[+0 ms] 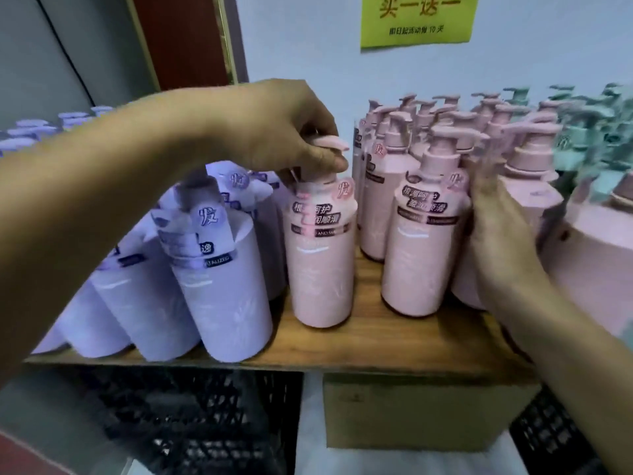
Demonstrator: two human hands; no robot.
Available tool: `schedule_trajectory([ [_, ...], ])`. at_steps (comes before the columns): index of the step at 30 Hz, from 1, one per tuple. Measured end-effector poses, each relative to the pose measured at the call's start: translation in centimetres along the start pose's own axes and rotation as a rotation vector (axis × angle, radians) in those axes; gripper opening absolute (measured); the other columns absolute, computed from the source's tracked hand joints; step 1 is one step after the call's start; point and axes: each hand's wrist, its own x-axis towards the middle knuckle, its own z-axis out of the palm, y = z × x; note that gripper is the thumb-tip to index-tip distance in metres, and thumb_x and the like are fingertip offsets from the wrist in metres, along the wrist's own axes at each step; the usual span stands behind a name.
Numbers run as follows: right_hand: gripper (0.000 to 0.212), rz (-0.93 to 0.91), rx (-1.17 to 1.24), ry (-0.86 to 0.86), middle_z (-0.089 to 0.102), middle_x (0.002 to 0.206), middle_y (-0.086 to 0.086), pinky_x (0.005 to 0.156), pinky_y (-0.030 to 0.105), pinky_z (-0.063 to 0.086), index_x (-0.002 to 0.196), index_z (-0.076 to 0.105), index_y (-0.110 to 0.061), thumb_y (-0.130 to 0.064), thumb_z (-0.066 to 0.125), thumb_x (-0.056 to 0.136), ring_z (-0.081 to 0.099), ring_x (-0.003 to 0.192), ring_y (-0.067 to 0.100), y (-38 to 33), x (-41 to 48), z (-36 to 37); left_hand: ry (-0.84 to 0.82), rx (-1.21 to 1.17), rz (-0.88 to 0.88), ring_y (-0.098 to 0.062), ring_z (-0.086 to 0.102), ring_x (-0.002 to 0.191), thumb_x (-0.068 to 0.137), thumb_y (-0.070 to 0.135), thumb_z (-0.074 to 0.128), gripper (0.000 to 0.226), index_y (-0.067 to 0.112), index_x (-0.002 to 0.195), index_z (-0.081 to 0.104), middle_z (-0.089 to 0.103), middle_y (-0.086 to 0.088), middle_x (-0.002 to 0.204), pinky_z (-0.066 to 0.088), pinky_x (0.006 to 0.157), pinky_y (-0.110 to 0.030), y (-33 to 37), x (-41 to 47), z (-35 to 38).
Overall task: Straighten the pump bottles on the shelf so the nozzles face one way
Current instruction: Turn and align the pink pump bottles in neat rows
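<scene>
In the head view, the left hand (274, 132) extends in from the left. Its curled fingers (325, 162) pinch the pink pump head (330, 142) of the front pink bottle (322, 262), and the nozzle tip sticks out to the right past the fingertips. This bottle stands upright directly below those fingers, near the front edge of the wooden shelf (359, 347). Left of the fingers and under the forearm is a cluster of purple pump bottles (222, 286). Just right of them stands a second pink bottle (421, 248), with rows of pink pump bottles (394, 138) packed behind it. The right hand (496, 228) is motion-blurred. It lies against the side of a half-hidden pink bottle (460, 282) just right of that second bottle, but I cannot tell whether its fingers are straight or curled. Beyond its fingertips, far right, are green pump bottles (582, 138). A yellow-green sign (418, 18) hangs on the wall above. Under the shelf sit a cardboard box (411, 413) and black crates (188, 423).
</scene>
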Motion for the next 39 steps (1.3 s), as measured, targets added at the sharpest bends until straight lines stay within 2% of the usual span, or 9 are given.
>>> schedule_trajectory([
  [3,0.077,-0.011,-0.037,-0.028,0.055,0.129,-0.025,0.102,0.032,0.042,0.139,0.039,-0.039,-0.072,0.06,0.072,0.051,0.122,0.004,0.6,-1.1,0.3,0.0,0.05,-0.002,-0.001,0.068,0.06,0.081,0.048,0.068,0.028,0.021,0.088,0.07,0.072,0.011,0.072,0.046,0.059,-0.02,0.3,0.1,0.2],
  [6,0.093,-0.117,-0.287,0.039,0.055,0.132,-0.017,0.101,0.025,0.042,0.141,0.034,-0.039,-0.045,0.083,0.063,0.053,0.117,0.002,0.5,-1.9,0.4,0.028,0.198,0.02,-0.007,0.064,0.064,0.081,0.051,0.065,0.032,0.02,0.09,0.068,0.068,0.007,0.07,0.044,0.057,-0.024,0.6,-0.2,0.3],
  [10,0.096,-0.091,-0.164,0.05,0.052,0.118,-0.027,0.093,0.015,0.038,0.14,0.04,-0.038,-0.033,0.089,0.058,0.051,0.11,-0.007,-0.3,-1.9,0.0,0.042,0.221,0.083,-0.025,0.061,0.072,0.087,0.047,0.06,0.036,0.013,0.093,0.069,0.068,-0.005,0.075,0.05,0.067,-0.033,1.5,-1.3,0.0],
  [14,0.096,-0.064,-0.105,-0.055,0.054,0.132,-0.021,0.103,0.026,0.044,0.141,0.043,-0.033,-0.03,0.09,0.057,0.054,0.116,-0.004,-1.1,-2.6,-0.6,0.079,0.143,0.081,-0.016,0.057,0.066,0.088,0.042,0.063,0.027,0.017,0.094,0.07,0.067,0.002,0.073,0.042,0.058,-0.019,2.0,-2.5,0.2],
  [19,0.093,-0.09,-0.073,-0.123,0.063,0.124,-0.017,0.098,0.038,0.051,0.135,0.048,-0.035,-0.049,0.087,0.051,0.061,0.11,0.002,-1.6,-3.9,0.0,0.152,-0.005,0.001,-0.014,0.066,0.078,0.085,0.04,0.067,0.024,0.025,0.103,0.067,0.07,0.005,0.083,0.05,0.07,-0.025,2.3,-3.2,0.8],
  [23,0.097,-0.083,-0.043,-0.102,0.06,0.127,-0.021,0.097,0.038,0.051,0.136,0.042,-0.046,-0.056,0.085,0.05,0.06,0.112,0.001,-1.1,-4.6,0.5,0.357,-0.199,-0.135,-0.005,0.064,0.076,0.082,0.045,0.067,0.043,0.034,0.122,0.056,0.07,0.007,0.084,0.047,0.065,-0.021,2.5,-5.0,3.0],
  [28,0.095,-0.059,-0.058,-0.064,0.056,0.124,-0.034,0.098,0.033,0.051,0.133,0.035,-0.057,-0.061,0.083,0.051,0.056,0.112,-0.01,-0.1,-5.6,1.0,0.798,-0.145,-0.089,-0.018,0.056,0.118,0.086,0.037,0.066,0.057,0.017,0.136,0.05,0.061,-0.002,0.128,0.041,0.1,-0.028,4.5,-8.9,7.9],
  [35,0.11,0.025,-0.071,-0.05,0.057,0.129,-0.023,0.099,0.03,0.05,0.14,0.033,-0.04,-0.063,0.084,0.046,0.055,0.115,-0.007,1.1,-6.9,1.5,0.934,-0.333,-0.183,-0.014,0.025,0.143,0.078,0.037,0.065,0.083,0.008,0.147,0.03,0.031,-0.006,0.153,0.021,0.116,-0.027,6.9,-11.6,16.0],
  [39,0.114,0.052,-0.14,-0.046,0.051,0.126,-0.035,0.087,-0.005,0.033,0.139,0.028,-0.044,-0.065,0.084,0.042,0.045,0.112,-0.022,1.5,-8.1,2.4,0.927,-0.395,-0.272,-0.019,0.018,0.145,0.078,0.031,0.073,0.095,0.005,0.15,0.017,0.019,-0.01,0.157,0.019,0.116,-0.031,7.1,-11.2,20.7],
])
